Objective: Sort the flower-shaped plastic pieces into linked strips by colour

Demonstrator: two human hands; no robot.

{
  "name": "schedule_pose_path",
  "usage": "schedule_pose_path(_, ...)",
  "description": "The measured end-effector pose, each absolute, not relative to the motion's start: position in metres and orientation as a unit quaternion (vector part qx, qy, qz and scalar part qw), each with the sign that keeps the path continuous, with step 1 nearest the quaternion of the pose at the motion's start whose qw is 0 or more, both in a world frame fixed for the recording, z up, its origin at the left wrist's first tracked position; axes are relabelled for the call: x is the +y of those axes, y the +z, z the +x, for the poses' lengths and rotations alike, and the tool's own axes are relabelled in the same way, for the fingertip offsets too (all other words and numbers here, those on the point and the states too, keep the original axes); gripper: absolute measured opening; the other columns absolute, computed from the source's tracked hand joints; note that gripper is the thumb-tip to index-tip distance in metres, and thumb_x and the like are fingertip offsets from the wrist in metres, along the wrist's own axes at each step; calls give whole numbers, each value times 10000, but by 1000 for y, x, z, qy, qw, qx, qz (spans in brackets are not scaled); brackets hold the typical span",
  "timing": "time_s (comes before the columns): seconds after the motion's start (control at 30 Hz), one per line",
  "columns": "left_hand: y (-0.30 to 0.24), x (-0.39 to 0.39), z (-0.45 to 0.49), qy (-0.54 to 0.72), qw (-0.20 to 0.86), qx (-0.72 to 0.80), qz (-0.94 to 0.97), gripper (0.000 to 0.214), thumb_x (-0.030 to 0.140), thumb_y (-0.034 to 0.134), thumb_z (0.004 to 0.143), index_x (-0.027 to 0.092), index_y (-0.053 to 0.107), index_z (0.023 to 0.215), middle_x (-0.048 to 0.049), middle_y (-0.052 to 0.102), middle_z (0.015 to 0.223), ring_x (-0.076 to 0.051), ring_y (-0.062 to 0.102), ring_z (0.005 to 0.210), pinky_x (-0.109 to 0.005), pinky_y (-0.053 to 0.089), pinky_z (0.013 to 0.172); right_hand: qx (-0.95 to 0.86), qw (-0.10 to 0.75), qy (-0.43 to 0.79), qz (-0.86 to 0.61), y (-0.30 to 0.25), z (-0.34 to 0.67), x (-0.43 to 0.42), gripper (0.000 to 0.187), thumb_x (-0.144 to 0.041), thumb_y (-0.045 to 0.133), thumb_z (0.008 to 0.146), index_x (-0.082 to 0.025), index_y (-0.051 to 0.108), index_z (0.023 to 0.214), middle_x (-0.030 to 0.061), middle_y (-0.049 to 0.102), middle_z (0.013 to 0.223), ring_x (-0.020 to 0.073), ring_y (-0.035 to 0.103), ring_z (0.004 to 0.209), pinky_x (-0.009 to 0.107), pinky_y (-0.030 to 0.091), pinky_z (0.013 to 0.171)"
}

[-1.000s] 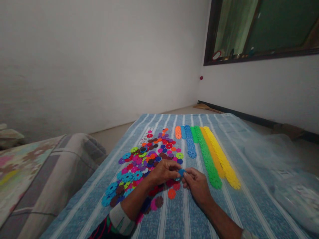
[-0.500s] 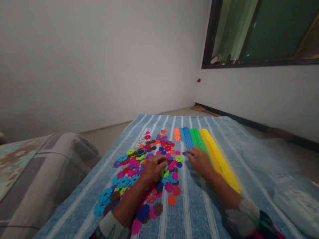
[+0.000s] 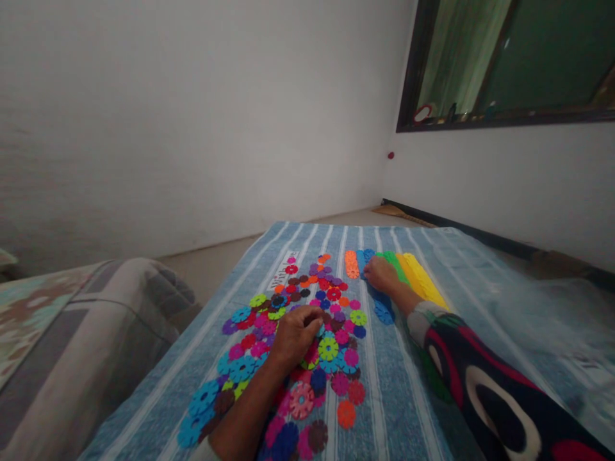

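My left hand (image 3: pixel 296 336) rests over a mixed pile of notched plastic snowflake discs (image 3: pixel 328 348), its fingers pinched together; what they hold, if anything, is hidden. My right hand (image 3: pixel 381 275) reaches to the far end of the sorted rows, fingers curled down at the blue discs (image 3: pixel 384 312); its fingertips are covered. Left of that hand lies a short orange row (image 3: pixel 352 264). On its right run green discs (image 3: pixel 402 267) and a long yellow row (image 3: pixel 423 282), partly behind my right forearm.
A striped blue cloth (image 3: pixel 379 403) covers the table. Clear plastic bags (image 3: pixel 542 314) lie at its right side. A fabric-covered seat (image 3: pixel 139 314) stands on the left. Behind are a pale wall (image 3: pixel 202 128) and a dark-framed window (image 3: pixel 480 64).
My right hand has moved forward from beside the pile, where it pinched a blue disc, to the far part of the blue row. My left hand stays over the pile, fingers still pinched.
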State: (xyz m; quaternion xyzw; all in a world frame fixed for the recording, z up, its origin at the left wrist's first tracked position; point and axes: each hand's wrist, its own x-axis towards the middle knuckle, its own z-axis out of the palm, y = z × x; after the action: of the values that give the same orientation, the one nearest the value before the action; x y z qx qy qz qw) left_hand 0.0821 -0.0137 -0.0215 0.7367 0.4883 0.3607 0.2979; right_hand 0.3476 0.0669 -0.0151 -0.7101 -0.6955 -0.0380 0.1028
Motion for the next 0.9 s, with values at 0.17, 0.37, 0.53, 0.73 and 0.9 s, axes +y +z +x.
schedule_pose_path(0.17, -21, -14, 82, 357, 297, 487, 740, 215, 225, 563, 756, 206, 754, 853, -18, 740, 813, -180, 660, 759, -280, 498, 721, -699, 87, -57, -708, -15, 346, 65, 242, -154, 490, 906, -126, 722, 971, 162, 665, 1078, 239, 568, 982, 295, 418, 809)
schedule_pose_path(0.37, -19, -14, 82, 352, 278, 489, 748, 209, 220, 565, 754, 217, 757, 838, -9, 740, 806, -180, 662, 775, -285, 501, 764, -703, 82, -68, -703, -15, 348, 59, 250, -143, 475, 925, -115, 722, 959, 171, 655, 1102, 250, 563, 1011, 308, 415, 823)
schedule_pose_path(0.53, -19, -11, 78, 364, 281, 486, 743, 192, 250, 569, 763, 208, 744, 828, -10, 727, 772, -176, 655, 752, -278, 505, 737, -711, 91, -64, -695, -7, 343, 49, 248, -146, 474, 936, -127, 720, 960, 150, 662, 1080, 240, 570, 1027, 303, 409, 832)
schedule_pose_path(0.73, -14, -3, 69, 377, 273, 513, 721, 172, 292, 605, 741, 196, 716, 829, -12, 726, 781, -177, 661, 743, -276, 507, 702, -745, 144, -25, -650, -8, 300, -6, 242, -208, 493, 939, -183, 721, 1018, 98, 693, 1066, 202, 603, 997, 277, 413, 838)
schedule_pose_path(0.9, -15, -11, 76, 364, 331, 486, 722, 155, 258, 594, 733, 172, 705, 798, -5, 682, 711, -158, 627, 672, -260, 493, 634, -732, 348, 163, -562, -28, 263, -71, 224, -236, 518, 907, -209, 740, 916, 37, 731, 893, 176, 648, 853, 260, 444, 757)
